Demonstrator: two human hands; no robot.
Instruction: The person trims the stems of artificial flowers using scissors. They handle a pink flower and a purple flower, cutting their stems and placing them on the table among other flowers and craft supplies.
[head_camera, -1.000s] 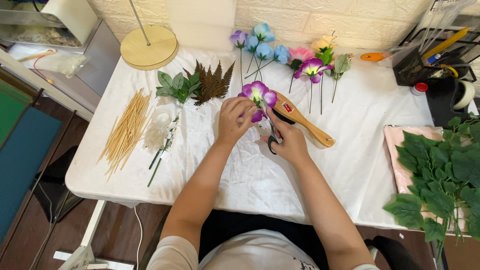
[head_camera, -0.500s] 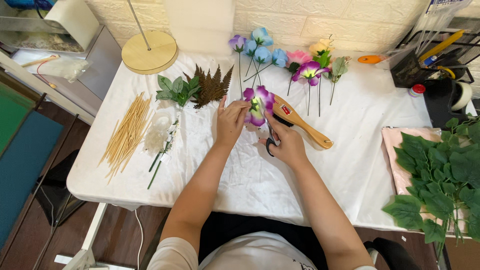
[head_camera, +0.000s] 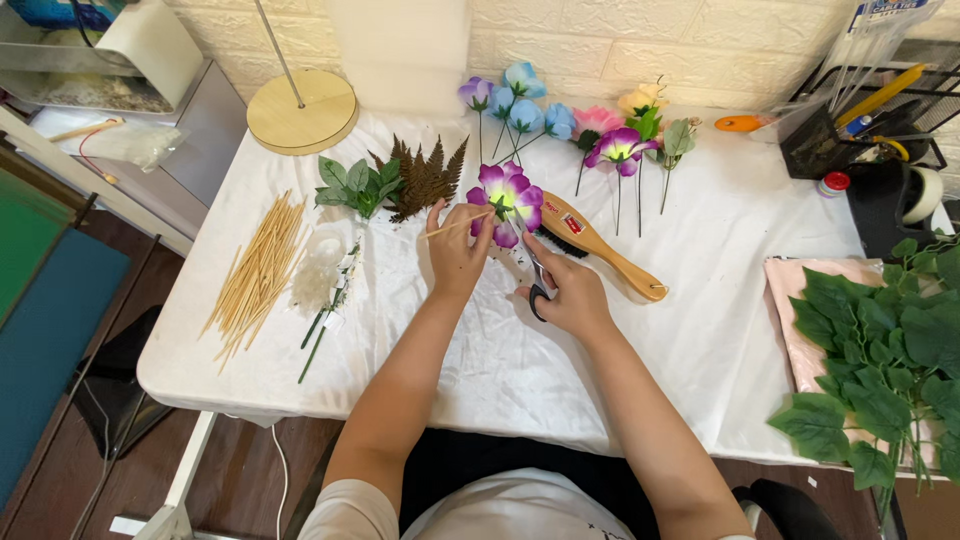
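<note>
Near the middle of the worktop (head_camera: 700, 260), left hand (head_camera: 455, 255) clenched on purple artificial flower (head_camera: 508, 195) with thin stick, right hand (head_camera: 570, 295) clenched on scissors (head_camera: 535, 280) just beside it; probably light, soft petals, best held at the stem.

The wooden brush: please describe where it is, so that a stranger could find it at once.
On the white table, look just right of the right hand, which holds scissors. The brush lies there slanting, its handle toward the right. It is the only solid wooden tool; the sticks far left are thin.
</note>
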